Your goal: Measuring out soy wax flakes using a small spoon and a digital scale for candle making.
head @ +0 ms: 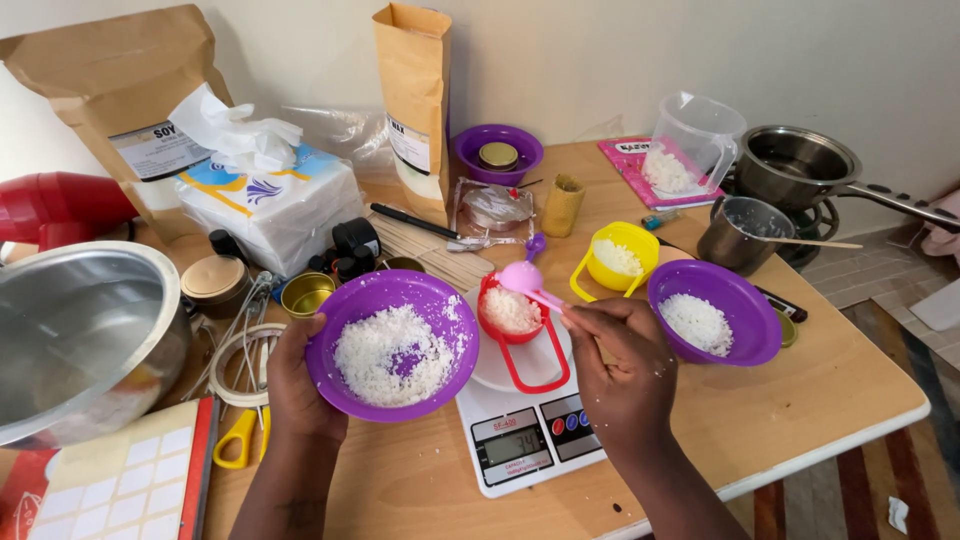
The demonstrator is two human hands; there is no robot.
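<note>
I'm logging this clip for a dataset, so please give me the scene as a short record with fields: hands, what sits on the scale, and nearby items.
left hand: left hand holds a tilted purple bowl of white flakes
right hand: right hand holds a pink spoon over the red cup
scale: white kitchen scale bears the red cup, part filled with flakes
nearby: yellow cup, second purple bowl, steel pot
</note>
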